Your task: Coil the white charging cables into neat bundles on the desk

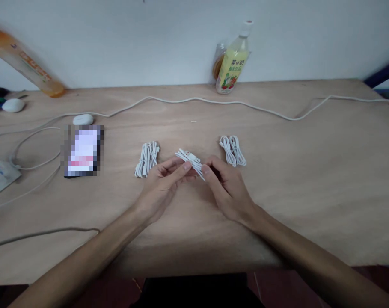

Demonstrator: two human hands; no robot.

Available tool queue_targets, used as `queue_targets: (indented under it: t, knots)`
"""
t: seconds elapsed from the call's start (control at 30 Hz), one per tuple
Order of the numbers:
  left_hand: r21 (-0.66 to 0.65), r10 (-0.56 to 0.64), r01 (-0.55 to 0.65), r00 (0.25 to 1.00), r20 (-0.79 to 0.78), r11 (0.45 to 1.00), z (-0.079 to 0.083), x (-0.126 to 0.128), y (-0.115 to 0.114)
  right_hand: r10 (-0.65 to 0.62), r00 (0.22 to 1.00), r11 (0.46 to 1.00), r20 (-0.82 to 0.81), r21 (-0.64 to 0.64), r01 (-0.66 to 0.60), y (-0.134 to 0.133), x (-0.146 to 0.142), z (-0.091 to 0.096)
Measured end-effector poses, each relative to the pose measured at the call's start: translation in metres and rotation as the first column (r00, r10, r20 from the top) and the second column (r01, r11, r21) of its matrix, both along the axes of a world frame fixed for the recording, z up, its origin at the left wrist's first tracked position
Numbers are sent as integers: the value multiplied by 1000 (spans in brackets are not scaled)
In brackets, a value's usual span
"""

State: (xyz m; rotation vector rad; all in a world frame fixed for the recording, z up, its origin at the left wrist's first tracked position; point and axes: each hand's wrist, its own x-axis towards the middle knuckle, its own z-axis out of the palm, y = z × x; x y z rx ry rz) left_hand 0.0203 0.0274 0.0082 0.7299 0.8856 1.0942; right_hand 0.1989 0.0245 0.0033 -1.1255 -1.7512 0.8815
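Observation:
A coiled white USB cable is held above the table between my two hands, its plug end showing on top. My left hand pinches the left part of the bundle, thumb on top and fingers beneath. On the right end, my right hand grips it between thumb and curled fingers. To the left lies a bundle of white cables, close beside my left hand. Beyond my right hand rests another tied white cable, looped into a figure-eight shape.
A blurred-out phone lies left, near a white earbud case. A long white cord crosses the back of the wooden table. Against the wall lean a yellow drink bottle and an orange-capped bottle.

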Motion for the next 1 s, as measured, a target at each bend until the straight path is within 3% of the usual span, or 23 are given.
queue_targets:
  t: [0.2,0.4,0.6,0.73,0.9,1.0]
  knots:
    - [11,12,-12,1000,10,1000,-2,1,1,89,996,996,19,-26,-88,2,3,2]
    - [-31,-12,14,999,43,999,0,0,1,-35,999,997,-31,-71,32,1,4,4]
    - [-23,-46,47,998,33,999,2,0,-2,8,993,991,-114,-130,-23,3,5,1]
    - [-12,-84,84,996,-15,996,0,1,-6,27,996,993,-91,-116,-37,5,6,-2]
    - [78,-204,221,962,-183,972,4,0,-5,-18,999,996,-48,-87,14,4,3,-7]
    - [139,-250,294,931,-266,946,7,-2,-3,-51,999,999,16,3,51,3,3,-9]
